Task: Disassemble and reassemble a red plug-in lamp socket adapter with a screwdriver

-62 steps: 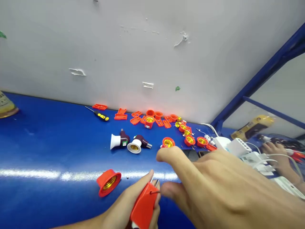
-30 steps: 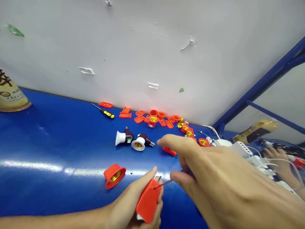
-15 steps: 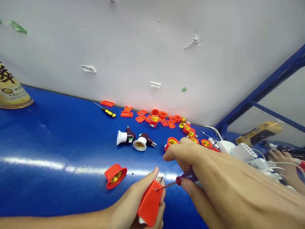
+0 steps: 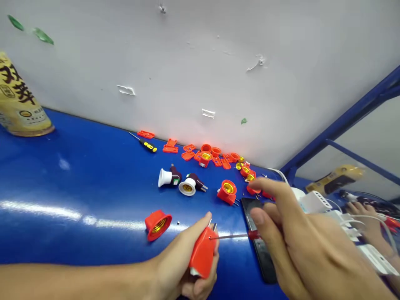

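My left hand (image 4: 178, 262) is wrapped round a red plug housing (image 4: 203, 255), whose two metal prongs point up and away. In my right hand (image 4: 296, 233) is a screwdriver (image 4: 253, 235) with a red handle, mostly hidden by the fingers. Its thin shaft runs left, and the tip meets a small hole near the pronged end of the housing. A red lamp socket (image 4: 158, 225) with a gold thread lies left of my hands, beside a tiny dark part (image 4: 178, 223). Beyond them sits another red socket with prongs (image 4: 227, 192).
Two white-and-brown sockets (image 4: 187, 186) and a yellow-black screwdriver (image 4: 148, 146) lie farther back, near several red parts (image 4: 188, 155). A black phone (image 4: 259, 246) lies under my right hand. White chargers (image 4: 315, 203) and another person's hand (image 4: 365, 216) are at right; a yellow bottle (image 4: 25, 100) stands left.
My right hand has shifted right and its fingers have opened out somewhat, with the screwdriver's shaft now nearly level. The phone and the pronged red socket have come into fuller view. The camera view has shifted slightly.
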`<state>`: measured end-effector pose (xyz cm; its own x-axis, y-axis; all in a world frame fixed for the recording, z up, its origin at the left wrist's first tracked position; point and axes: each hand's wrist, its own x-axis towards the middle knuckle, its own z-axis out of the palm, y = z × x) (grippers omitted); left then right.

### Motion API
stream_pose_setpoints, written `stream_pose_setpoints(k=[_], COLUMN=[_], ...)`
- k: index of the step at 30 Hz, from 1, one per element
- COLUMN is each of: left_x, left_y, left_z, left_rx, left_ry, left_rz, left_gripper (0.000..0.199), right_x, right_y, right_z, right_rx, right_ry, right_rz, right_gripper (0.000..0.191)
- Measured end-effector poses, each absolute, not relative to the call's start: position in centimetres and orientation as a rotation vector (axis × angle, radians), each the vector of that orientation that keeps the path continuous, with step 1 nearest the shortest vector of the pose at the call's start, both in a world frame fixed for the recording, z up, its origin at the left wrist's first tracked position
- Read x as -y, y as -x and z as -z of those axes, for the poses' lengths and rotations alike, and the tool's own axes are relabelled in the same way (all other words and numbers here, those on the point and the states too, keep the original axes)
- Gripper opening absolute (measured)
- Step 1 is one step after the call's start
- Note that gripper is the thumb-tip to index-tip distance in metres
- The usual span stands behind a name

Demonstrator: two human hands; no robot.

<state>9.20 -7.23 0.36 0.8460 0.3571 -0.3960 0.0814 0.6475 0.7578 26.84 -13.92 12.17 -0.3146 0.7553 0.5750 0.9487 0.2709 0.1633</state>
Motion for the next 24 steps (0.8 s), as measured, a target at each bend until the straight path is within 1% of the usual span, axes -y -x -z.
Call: stream_pose_setpoints(k=[1, 3, 7, 12, 14, 17, 22, 24], left_x=[7.2, 7.2, 6.9, 6.5, 6.0, 4.5, 2.1, 1.7], left_y=[-9.3, -9.4, -9.5, -9.4, -9.3, -9.1, -9.1, -9.1], left_z=[-0.5, -0.8, -1.5, -2.7, -3.3, -4.2, -4.6, -4.6], left_rx=[-0.583, -0.647, -0.763, -0.814, -0.823, -0.821, -0.809, -0.807], left_ry=[-0.882, -0.929, -0.998, -1.082, -1.122, -1.198, -1.32, -1.335], left_rz=[-0.176, -0.219, -0.338, -0.41, -0.45, -0.528, -0.584, -0.581], left_gripper=[0.073, 0.074, 0.072, 0.069, 0.069, 0.07, 0.068, 0.067], right_x=[14.2, 14.9, 16.7, 17.1, 16.4, 14.6, 12.4, 12.1], right_y=[-26.8, -26.8, -26.6, -25.9, -26.0, -26.6, -26.3, -25.7], right_z=[-11.6, -10.3, -7.5, -6.2, -6.3, -6.1, -4.7, -4.2], right_rx=[2.142, 2.057, 1.721, 1.445, 1.396, 1.443, 1.398, 1.347], right_ry=[1.539, 1.549, 1.575, 1.504, 1.578, 1.609, 1.365, 1.289], right_rz=[0.701, 0.588, 0.285, 0.002, -0.009, 0.069, 0.077, 0.077], right_gripper=[0.028, 0.024, 0.038, 0.036, 0.038, 0.041, 0.052, 0.05])
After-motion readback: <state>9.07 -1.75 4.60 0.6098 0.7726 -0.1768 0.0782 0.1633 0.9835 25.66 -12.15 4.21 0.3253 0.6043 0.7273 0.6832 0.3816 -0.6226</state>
